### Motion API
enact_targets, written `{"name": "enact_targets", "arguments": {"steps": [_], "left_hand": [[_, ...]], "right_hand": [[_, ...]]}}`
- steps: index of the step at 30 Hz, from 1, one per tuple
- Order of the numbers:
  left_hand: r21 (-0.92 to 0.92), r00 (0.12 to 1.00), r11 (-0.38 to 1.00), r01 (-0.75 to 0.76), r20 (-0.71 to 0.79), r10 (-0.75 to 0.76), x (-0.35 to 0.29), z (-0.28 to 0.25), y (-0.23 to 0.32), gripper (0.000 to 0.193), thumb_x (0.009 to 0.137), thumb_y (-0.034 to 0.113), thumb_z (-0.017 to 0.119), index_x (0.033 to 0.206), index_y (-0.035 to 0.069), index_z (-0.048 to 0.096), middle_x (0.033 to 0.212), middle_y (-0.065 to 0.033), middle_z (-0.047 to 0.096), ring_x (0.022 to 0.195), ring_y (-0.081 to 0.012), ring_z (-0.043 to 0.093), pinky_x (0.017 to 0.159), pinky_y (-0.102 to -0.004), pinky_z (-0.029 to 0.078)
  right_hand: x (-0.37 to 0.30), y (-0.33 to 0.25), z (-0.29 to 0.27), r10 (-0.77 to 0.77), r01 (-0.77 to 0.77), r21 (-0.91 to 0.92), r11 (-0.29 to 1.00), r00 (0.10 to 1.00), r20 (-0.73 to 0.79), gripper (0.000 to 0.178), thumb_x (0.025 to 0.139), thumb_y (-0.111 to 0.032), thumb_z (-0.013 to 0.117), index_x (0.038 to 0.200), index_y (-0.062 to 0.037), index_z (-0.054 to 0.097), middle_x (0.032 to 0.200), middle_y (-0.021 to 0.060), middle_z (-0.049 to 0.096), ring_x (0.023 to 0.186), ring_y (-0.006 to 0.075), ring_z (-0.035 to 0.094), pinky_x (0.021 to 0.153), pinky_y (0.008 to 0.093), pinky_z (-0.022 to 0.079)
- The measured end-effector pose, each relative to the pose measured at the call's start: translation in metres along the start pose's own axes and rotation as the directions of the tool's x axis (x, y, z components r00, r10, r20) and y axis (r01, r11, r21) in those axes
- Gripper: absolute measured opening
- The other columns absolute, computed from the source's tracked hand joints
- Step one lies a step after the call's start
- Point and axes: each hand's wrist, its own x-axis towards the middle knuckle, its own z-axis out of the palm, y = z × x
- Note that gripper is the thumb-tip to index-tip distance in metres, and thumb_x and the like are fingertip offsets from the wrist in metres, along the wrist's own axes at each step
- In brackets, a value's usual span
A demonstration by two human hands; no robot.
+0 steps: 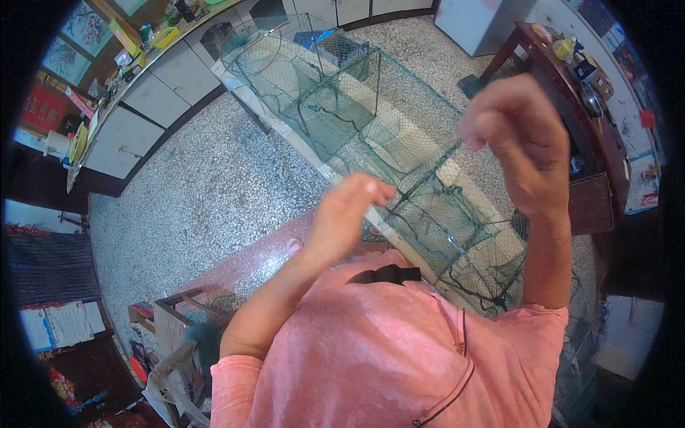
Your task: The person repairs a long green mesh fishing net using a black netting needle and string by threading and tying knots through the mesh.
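A long green mesh net trap point(407, 143) with square dark frames lies along a pale narrow bench point(278, 146) in front of me. My left hand point(346, 214) is at the near edge of the netting, beside a corner of one frame. Its thumb and fingers are pressed together; what they pinch, if anything, is too small to make out. My right hand point(524, 143) is raised above the right side of the trap, its fingers curled in and slightly blurred. Anything inside that grip is hidden. A round reddish hoop point(260, 46) shows at the trap's far end.
Grey cabinets point(153, 96) carry a cluttered counter along the far left. At the right stands a dark wooden table point(521, 46) with bowls and bags, near a white appliance point(474, 25). A wooden frame point(175, 314) with netting stands at lower left on the speckled floor point(200, 185).
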Motion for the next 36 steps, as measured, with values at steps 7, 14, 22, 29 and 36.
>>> {"name": "enact_targets", "arguments": {"steps": [7,14,22,29,36], "left_hand": [[-0.360,0.997,0.930,0.071,-0.007,-0.079,0.000,-0.019,-0.008,0.023,0.093,0.017,0.047,0.076,0.004,0.052,0.085,-0.0089,0.057,0.095,-0.0244,0.056,0.093,-0.0388,0.041],[-0.700,0.962,0.714,0.009,-0.188,-0.197,0.008,-0.019,-0.022,0.018,0.094,0.015,0.047,0.082,0.002,0.051,0.089,-0.0101,0.055,0.075,-0.0150,0.053,0.078,-0.0297,0.046],[-0.720,0.878,0.596,0.356,0.039,-0.478,0.011,-0.016,-0.047,0.010,0.087,0.000,0.048,0.096,-0.001,0.053,0.085,-0.0073,0.054,0.056,-0.0082,0.039,0.050,-0.0206,0.032],[-0.553,0.900,0.786,0.278,-0.137,-0.414,0.024,-0.006,-0.049,0.010,0.093,0.012,0.052,0.091,0.002,0.051,0.077,-0.0035,0.053,0.045,-0.0036,0.030,0.039,-0.0195,0.024],[-0.366,0.870,0.884,0.290,-0.284,-0.403,0.034,0.003,-0.047,0.017,0.093,0.019,0.054,0.085,0.004,0.051,0.064,-0.0011,0.050,0.039,-0.0035,0.029,0.035,-0.0209,0.020]], "right_hand": [[0.003,0.028,-0.043,0.689,-0.597,-0.372,0.711,0.696,0.200,0.017,0.091,-0.017,0.056,0.085,-0.0022,0.061,0.067,0.0010,0.059,0.061,0.0063,0.051,0.057,0.0217,0.042],[-0.012,0.049,0.004,0.281,-0.190,-0.245,0.951,0.863,0.420,0.014,0.086,-0.016,0.059,0.083,-0.0029,0.060,0.071,0.0084,0.061,0.065,0.0187,0.058,0.061,0.0298,0.047],[-0.014,0.103,0.055,0.523,-0.217,-0.550,0.806,0.695,0.494,0.024,0.080,-0.031,0.063,0.084,-0.0076,0.068,0.080,0.0153,0.065,0.078,0.0349,0.062,0.068,0.0432,0.048],[-0.013,0.111,0.058,0.595,-0.327,-0.512,0.794,0.593,0.543,0.025,0.080,-0.030,0.065,0.087,-0.0067,0.069,0.077,0.0141,0.066,0.071,0.0282,0.063,0.066,0.0375,0.048],[-0.018,0.117,0.065,0.644,-0.390,-0.527,0.755,0.590,0.487,0.021,0.081,-0.025,0.062,0.089,-0.0067,0.067,0.080,0.0148,0.066,0.077,0.0301,0.064,0.070,0.0373,0.048]]}}
